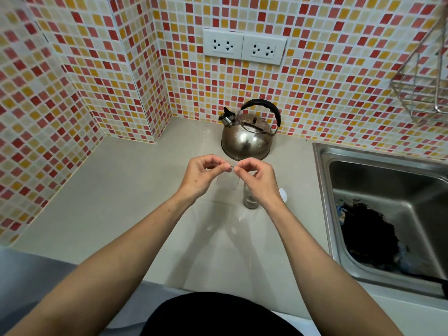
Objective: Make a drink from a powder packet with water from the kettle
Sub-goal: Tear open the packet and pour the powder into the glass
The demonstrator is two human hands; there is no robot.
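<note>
1. Left hand point(202, 174) raised just in front of the kettle point(247, 137), thumb and forefinger pinched on the left top edge of a packet point(229, 179).
2. Right hand point(257, 179) raised at the same height, just right of the left hand, thumb and forefinger pinched on the right top edge of the same packet; remaining fingers of both hands curled loosely.
3. Packet pale and faint against the counter point(109, 190), hanging below the two pinch points, in front of the kettle; whether torn could not be told.
4. Kettle stood upright at the back of the counter, close to the tiled wall point(315, 76); spout at upper left, black handle arched over the lid.
5. Glass point(249, 198) stood on the counter in front of the kettle, partly hidden under the right wrist; contents could not be told.
6. Small white item point(283, 194) lay on the counter just right of the glass; kind could not be told.
7. Sink point(388, 190) set into the counter right of the kettle, with a dark mass point(368, 236) in its basin.
8. Two double sockets point(243, 46) mounted on the wall above the kettle.
9. Wire rack point(421, 93) fixed on the wall, up and to the right of the kettle.
</note>
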